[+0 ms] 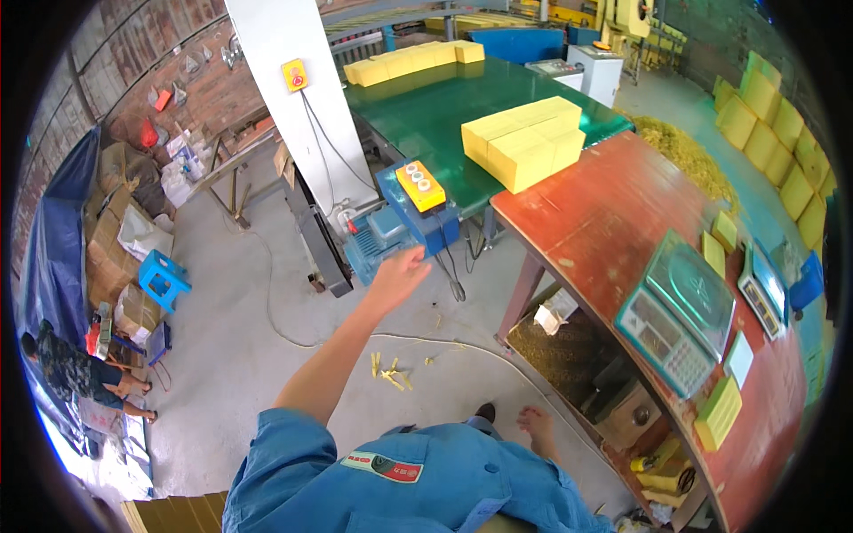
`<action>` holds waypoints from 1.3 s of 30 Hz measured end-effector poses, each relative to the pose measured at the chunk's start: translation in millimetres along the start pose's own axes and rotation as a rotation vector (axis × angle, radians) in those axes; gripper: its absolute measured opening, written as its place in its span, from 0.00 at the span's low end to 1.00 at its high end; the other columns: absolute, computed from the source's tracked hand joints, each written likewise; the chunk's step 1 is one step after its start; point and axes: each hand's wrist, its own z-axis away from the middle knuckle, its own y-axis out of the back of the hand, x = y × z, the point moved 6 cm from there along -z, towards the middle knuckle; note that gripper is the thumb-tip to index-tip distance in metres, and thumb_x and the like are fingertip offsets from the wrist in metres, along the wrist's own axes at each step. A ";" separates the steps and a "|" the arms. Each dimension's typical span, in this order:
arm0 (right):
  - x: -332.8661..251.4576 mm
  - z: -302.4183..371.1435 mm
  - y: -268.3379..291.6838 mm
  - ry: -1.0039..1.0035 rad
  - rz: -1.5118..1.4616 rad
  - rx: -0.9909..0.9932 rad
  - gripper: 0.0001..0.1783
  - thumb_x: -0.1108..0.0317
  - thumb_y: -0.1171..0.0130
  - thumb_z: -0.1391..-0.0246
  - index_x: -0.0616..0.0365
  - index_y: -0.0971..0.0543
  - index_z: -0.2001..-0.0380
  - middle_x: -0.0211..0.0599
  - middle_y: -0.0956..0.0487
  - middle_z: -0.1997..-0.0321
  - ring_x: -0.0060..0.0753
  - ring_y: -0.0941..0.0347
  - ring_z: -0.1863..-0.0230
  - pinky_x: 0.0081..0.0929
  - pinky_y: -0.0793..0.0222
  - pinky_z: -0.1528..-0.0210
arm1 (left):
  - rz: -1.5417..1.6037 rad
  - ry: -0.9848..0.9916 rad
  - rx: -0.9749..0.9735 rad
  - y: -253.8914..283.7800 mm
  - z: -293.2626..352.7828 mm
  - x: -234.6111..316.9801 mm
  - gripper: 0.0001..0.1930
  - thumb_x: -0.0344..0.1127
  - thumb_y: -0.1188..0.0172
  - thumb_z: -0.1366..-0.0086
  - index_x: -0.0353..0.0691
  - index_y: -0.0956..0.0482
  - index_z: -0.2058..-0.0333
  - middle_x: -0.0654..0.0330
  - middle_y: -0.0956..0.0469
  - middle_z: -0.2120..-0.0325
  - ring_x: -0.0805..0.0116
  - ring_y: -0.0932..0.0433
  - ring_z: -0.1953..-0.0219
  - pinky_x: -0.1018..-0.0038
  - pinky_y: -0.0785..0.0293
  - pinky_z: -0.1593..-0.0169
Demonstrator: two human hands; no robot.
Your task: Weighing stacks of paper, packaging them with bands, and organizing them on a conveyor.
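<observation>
Far to the left a person (pixel 80 377) sits on the floor by a blue tarpaulin (pixel 55 258), with a small blue stool (pixel 163 278) and stacked cardboard boxes (pixel 108 258) close by. Moving right, the left hand (pixel 399 274) is stretched out at arm's length with its grip open, fingers loosely spread and holding nothing. Just above and to the right of it, apart from the fingers, sits the yellow button box (pixel 420 184) on its blue mount. Beyond that runs the green conveyor belt (pixel 426 111), carrying a stack of yellow blocks (pixel 524 140) near its end. Further right the red surface (pixel 613 213) holds a weighing scale (pixel 680 311). The right hand (pixel 538 425) hangs low beside the surface, empty, fingers relaxed downward.
</observation>
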 end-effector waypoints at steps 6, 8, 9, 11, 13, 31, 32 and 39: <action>-237.3 -40.4 -34.7 0.462 0.168 -0.183 0.12 0.73 0.49 0.39 0.64 0.20 0.56 0.34 0.19 0.64 0.23 0.23 0.64 0.20 0.28 0.62 | -0.235 0.010 0.100 -7.4 -111.5 -12.5 0.33 0.42 0.36 0.42 0.32 0.32 0.41 0.43 0.25 0.48 0.46 0.26 0.45 0.60 0.30 0.42; -303.0 -36.4 -59.8 0.550 0.055 -0.213 0.12 0.71 0.50 0.34 0.64 0.22 0.52 0.36 0.19 0.57 0.22 0.23 0.59 0.19 0.29 0.57 | -0.335 -0.025 0.152 -2.0 -140.6 -17.7 0.33 0.40 0.36 0.42 0.36 0.34 0.39 0.44 0.28 0.45 0.46 0.29 0.42 0.59 0.30 0.42; -328.0 -40.4 -70.4 0.541 0.055 -0.211 0.12 0.71 0.50 0.34 0.64 0.22 0.52 0.36 0.19 0.57 0.22 0.23 0.59 0.19 0.29 0.57 | -0.333 -0.020 0.145 -2.9 -154.0 -27.3 0.33 0.40 0.36 0.42 0.36 0.34 0.39 0.44 0.28 0.45 0.46 0.29 0.42 0.59 0.30 0.42; -366.9 -42.3 -91.4 0.612 0.081 -0.209 0.13 0.71 0.50 0.35 0.66 0.22 0.53 0.36 0.19 0.57 0.25 0.23 0.59 0.21 0.29 0.55 | -0.438 -0.124 0.238 -2.1 -162.0 -39.8 0.32 0.36 0.35 0.44 0.39 0.33 0.39 0.47 0.27 0.48 0.47 0.29 0.45 0.59 0.29 0.44; -388.4 -50.2 -102.2 0.644 0.081 -0.208 0.13 0.72 0.50 0.35 0.67 0.22 0.53 0.36 0.19 0.58 0.26 0.22 0.59 0.21 0.28 0.55 | -0.442 -0.156 0.218 0.2 -170.8 -34.1 0.31 0.33 0.35 0.45 0.40 0.31 0.41 0.49 0.26 0.52 0.48 0.28 0.47 0.59 0.28 0.46; -506.8 -108.0 -250.0 1.099 0.364 -0.123 0.14 0.80 0.45 0.47 0.61 0.20 0.57 0.44 0.20 0.54 0.42 0.23 0.51 0.32 0.29 0.47 | -0.419 -0.290 0.039 21.6 -201.5 -34.5 0.26 0.30 0.30 0.53 0.43 0.23 0.52 0.56 0.28 0.63 0.55 0.28 0.60 0.62 0.30 0.58; -517.7 -103.3 -265.4 1.103 0.362 -0.125 0.14 0.80 0.45 0.47 0.61 0.20 0.57 0.44 0.20 0.54 0.42 0.23 0.51 0.32 0.29 0.47 | -0.426 -0.276 0.031 22.4 -202.9 -34.8 0.27 0.30 0.30 0.54 0.43 0.23 0.52 0.56 0.28 0.62 0.56 0.27 0.60 0.62 0.31 0.58; -522.5 -96.0 -362.6 1.423 0.689 -0.172 0.26 0.72 0.41 0.52 0.56 0.24 0.46 0.47 0.29 0.38 0.55 0.35 0.36 0.46 0.39 0.36 | -0.428 -0.267 0.075 23.7 -205.6 -40.1 0.23 0.31 0.30 0.55 0.43 0.20 0.56 0.58 0.27 0.61 0.56 0.27 0.58 0.62 0.33 0.57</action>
